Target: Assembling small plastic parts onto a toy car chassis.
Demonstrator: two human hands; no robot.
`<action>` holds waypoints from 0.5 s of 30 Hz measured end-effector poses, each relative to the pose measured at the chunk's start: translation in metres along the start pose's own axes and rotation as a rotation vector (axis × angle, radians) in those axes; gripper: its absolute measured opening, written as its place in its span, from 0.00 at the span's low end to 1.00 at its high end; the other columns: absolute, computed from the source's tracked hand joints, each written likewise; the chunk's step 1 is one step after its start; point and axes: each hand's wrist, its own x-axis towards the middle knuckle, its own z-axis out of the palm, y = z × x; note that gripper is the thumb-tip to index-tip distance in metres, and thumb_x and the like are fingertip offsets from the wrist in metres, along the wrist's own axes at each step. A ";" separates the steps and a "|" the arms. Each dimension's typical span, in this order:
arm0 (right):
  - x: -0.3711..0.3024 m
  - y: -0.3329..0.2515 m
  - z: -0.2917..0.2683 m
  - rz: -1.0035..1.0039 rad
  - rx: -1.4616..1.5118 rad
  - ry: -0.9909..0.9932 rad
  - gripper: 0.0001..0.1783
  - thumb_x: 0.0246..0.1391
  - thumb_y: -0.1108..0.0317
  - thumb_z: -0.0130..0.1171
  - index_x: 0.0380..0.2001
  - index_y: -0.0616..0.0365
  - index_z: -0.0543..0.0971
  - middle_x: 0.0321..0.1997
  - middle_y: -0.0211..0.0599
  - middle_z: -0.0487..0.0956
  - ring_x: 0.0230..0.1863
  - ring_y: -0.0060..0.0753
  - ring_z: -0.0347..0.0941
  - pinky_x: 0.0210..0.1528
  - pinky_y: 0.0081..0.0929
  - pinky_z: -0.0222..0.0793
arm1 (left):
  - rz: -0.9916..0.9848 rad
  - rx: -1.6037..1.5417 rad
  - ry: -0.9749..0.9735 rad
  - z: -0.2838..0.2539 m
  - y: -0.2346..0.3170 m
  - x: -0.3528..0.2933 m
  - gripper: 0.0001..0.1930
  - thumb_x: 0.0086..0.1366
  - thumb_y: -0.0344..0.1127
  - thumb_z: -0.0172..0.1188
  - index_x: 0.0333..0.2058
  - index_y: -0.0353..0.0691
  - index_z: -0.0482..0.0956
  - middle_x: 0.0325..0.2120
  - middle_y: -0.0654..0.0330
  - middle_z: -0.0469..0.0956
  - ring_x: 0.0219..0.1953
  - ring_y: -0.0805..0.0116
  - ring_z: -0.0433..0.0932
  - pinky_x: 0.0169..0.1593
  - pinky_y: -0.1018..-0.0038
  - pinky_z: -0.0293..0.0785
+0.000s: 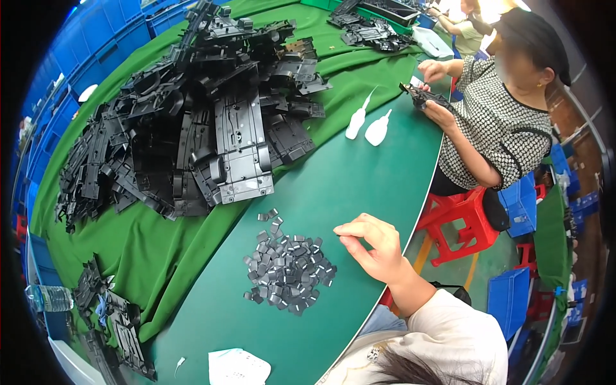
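My right hand [374, 249] is held over the green table with thumb and forefinger pinched together. A tiny dark bit shows at the fingertips, too small to make out. To its left lies a loose heap of small black curved plastic pieces [287, 268], some with pale glints. My left hand is out of view. Behind the heap rises a big pile of black moulded plastic trays [240, 147] on a green cloth [160, 256]. Two white squeeze bottles with thin nozzles, one slimmer [355, 123] and one rounder [378, 131], stand farther back on the table.
At the right, another person [494, 109] handles a black plastic part [425, 97] near a red stool [462, 224]. More black parts [125, 327], a water bottle [49, 298] and a white paper [239, 367] lie at the lower left. Blue bins [102, 48] line the far left.
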 end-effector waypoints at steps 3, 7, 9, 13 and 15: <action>-0.003 -0.002 -0.001 0.030 0.011 -0.013 0.11 0.34 0.82 0.54 0.27 0.61 0.71 0.16 0.36 0.68 0.16 0.30 0.63 0.16 0.22 0.58 | 0.044 -0.112 -0.039 0.000 0.004 -0.001 0.14 0.55 0.32 0.48 0.33 0.21 0.65 0.30 0.47 0.67 0.32 0.65 0.66 0.35 0.77 0.64; -0.003 -0.004 -0.002 0.066 0.022 0.033 0.11 0.35 0.82 0.54 0.27 0.61 0.71 0.19 0.37 0.70 0.17 0.30 0.64 0.18 0.21 0.59 | 0.041 -0.069 -0.091 -0.005 0.007 -0.002 0.14 0.55 0.31 0.48 0.32 0.21 0.65 0.29 0.47 0.67 0.30 0.65 0.67 0.34 0.77 0.64; -0.002 -0.003 -0.002 0.079 0.015 0.065 0.11 0.35 0.82 0.54 0.27 0.61 0.71 0.20 0.37 0.71 0.17 0.30 0.65 0.19 0.21 0.60 | 0.039 -0.064 -0.102 -0.005 0.008 -0.004 0.14 0.55 0.31 0.48 0.32 0.20 0.65 0.28 0.47 0.67 0.29 0.65 0.67 0.34 0.77 0.64; 0.000 0.000 -0.004 0.082 0.015 0.034 0.09 0.38 0.81 0.52 0.28 0.62 0.71 0.21 0.37 0.72 0.19 0.27 0.67 0.21 0.18 0.63 | 0.083 0.236 -0.038 -0.008 0.000 -0.002 0.14 0.55 0.32 0.48 0.28 0.20 0.66 0.24 0.47 0.68 0.26 0.66 0.66 0.31 0.76 0.65; -0.001 0.001 -0.008 0.075 0.011 0.038 0.08 0.39 0.81 0.52 0.28 0.62 0.71 0.21 0.37 0.72 0.19 0.27 0.67 0.21 0.18 0.63 | 0.055 -0.005 0.018 -0.008 -0.011 -0.001 0.14 0.55 0.33 0.47 0.27 0.20 0.67 0.23 0.47 0.68 0.25 0.67 0.66 0.29 0.76 0.65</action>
